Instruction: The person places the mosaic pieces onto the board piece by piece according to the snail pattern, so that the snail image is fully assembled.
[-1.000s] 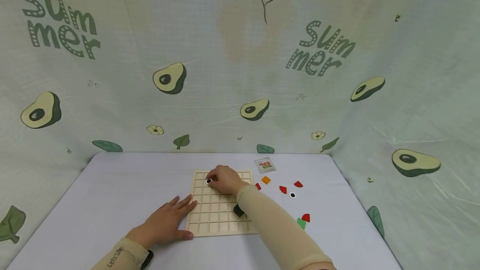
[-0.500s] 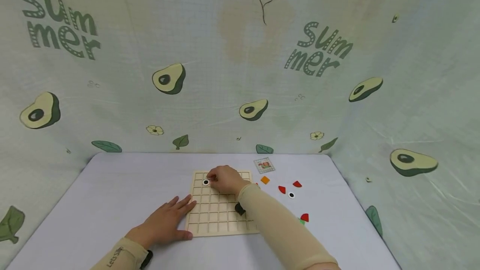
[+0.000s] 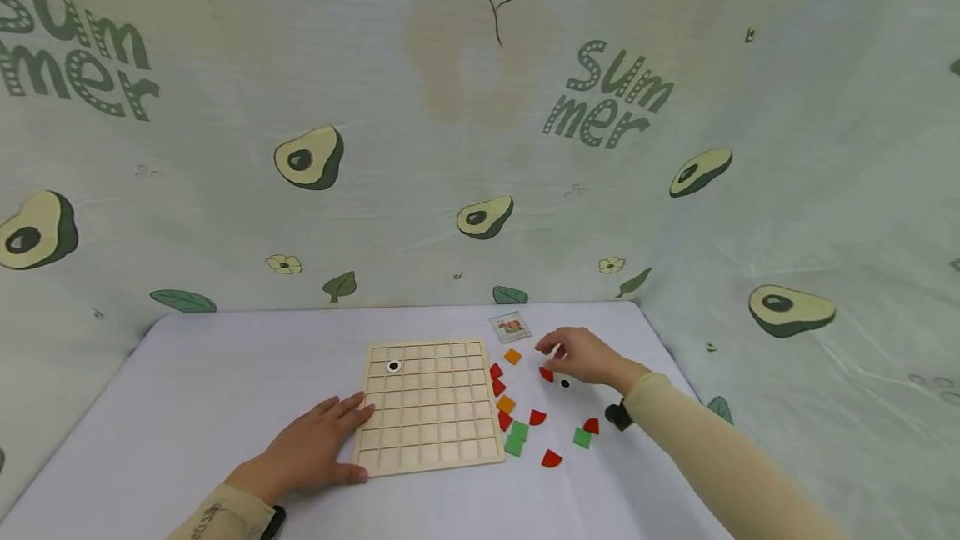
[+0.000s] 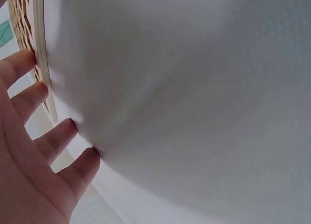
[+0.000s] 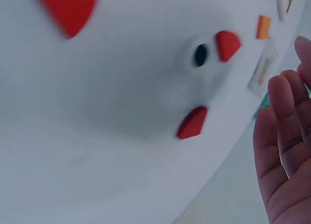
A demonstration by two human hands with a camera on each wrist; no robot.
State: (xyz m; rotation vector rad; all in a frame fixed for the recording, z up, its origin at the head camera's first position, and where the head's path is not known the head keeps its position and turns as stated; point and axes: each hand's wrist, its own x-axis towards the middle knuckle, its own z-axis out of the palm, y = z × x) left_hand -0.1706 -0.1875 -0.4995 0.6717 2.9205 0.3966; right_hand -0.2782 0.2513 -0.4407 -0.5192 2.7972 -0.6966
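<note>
One white-rimmed disc (image 3: 393,366) sits on the board (image 3: 438,419), touched by the spread left hand (image 3: 303,444); the right hand (image 3: 585,357) hovers, grip loose.

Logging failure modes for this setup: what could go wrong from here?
1. The right hand hovers close to a red quarter-circle piece and a loose black-and-white eye piece; it might nudge one while reaching for the other.
2. The left hand touches the left edge of the gridded wooden board; a push could slide it toward the green squares near its right edge.
3. The eye piece on the board could shift if jolted.
</note>
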